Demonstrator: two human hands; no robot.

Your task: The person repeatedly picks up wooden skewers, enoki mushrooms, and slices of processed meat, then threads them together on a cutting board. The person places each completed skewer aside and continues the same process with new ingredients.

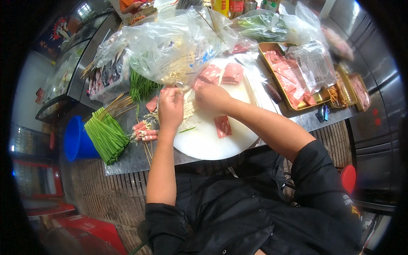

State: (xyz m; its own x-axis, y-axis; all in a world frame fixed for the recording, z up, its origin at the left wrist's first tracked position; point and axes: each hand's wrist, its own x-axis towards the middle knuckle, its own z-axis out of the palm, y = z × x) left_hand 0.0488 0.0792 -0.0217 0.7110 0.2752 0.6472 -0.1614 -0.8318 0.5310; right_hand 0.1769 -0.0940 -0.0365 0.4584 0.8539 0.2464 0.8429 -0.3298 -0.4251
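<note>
My left hand (171,100) is at the left rim of a round white cutting board (210,146), beside the mouth of a clear plastic bag of enoki mushrooms (178,68). Its fingers are bent, and what they hold is hidden. My right hand (212,97) is curled over loose enoki mushrooms (190,110) on the board; its fingertips are hidden too. One flat meat slice (223,126) lies nearer to me. Stacked meat slices (232,73) rest at the back of the board, with thin skewers (250,89) at their right. Rolled meat pieces on skewers (146,132) lie left of my left hand.
Skewered green stalks (106,137) overhang the table's left front, above a blue bucket (75,138). A gold-coloured tray of sliced meat (287,86) stands at right, a clear tub (110,86) at left. Plastic bags crowd the back. Another person's hand (134,6) shows at the far top.
</note>
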